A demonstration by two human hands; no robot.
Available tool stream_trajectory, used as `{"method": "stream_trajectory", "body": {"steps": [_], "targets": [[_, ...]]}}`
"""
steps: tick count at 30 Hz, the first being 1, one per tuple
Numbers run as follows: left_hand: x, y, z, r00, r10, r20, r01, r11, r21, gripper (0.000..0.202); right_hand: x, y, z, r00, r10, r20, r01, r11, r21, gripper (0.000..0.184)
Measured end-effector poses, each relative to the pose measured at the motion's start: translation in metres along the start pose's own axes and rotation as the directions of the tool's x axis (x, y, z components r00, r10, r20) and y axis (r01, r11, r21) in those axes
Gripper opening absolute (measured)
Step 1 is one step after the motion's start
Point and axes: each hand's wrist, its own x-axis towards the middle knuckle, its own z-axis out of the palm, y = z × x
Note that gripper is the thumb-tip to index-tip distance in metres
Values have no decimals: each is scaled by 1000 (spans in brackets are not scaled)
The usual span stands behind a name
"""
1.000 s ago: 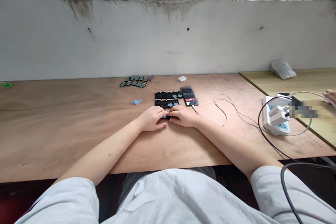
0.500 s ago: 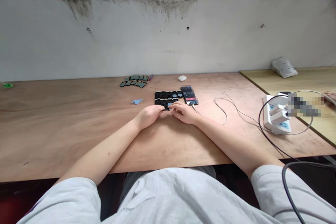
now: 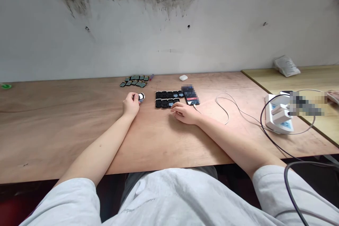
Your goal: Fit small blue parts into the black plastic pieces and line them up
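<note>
My left hand (image 3: 130,104) rests on the wooden table (image 3: 79,123), fingers curled round a small black-and-white object (image 3: 141,96) beside a pale blue scrap that it partly hides. My right hand (image 3: 183,112) lies flat with loosely spread fingers just in front of two rows of small black square parts (image 3: 167,99), some with blue faces. It holds nothing that I can see. A phone (image 3: 191,96) with a cable plugged in lies right of the black parts.
A group of dark green-grey squares (image 3: 134,81) and a red pen lie farther back, near a white earbud case (image 3: 183,77). A white power strip (image 3: 280,118) with looping cables sits at the right edge. Another person's hand (image 3: 333,96) shows on the adjoining table.
My left hand has left the black parts and moved left to the blue scrap, now gripping a small black-and-white object. My right hand has stayed and flattened.
</note>
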Motion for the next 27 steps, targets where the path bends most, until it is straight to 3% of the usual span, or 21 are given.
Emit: {"method": "stream_trajectory", "body": {"steps": [2,5,10,14,18,27], "targets": [[2,-3,1,999,-40,14,40,999,-15,41,0,0,0,1000,1,0,-1,1000,-2,20],[3,-5,0,1000,-8,-3,8,1000,-2,41,0,0,0,1000,0,4,0,1000,-3,19],[-3,0,-4,977,212,-22,-207,967,147,37,0,1,0,1000,-8,2,8,1000,-2,20],[-16,10,1,910,388,142,-412,821,396,35,1,0,0,1000,-10,2,10,1000,1,20],[-28,18,9,843,436,314,-537,652,536,34,1,-1,-1,1000,-1,7,1,1000,-1,20],[-29,18,8,755,488,437,-652,632,420,32,2,0,0,999,-36,-18,36,999,0,20]]}}
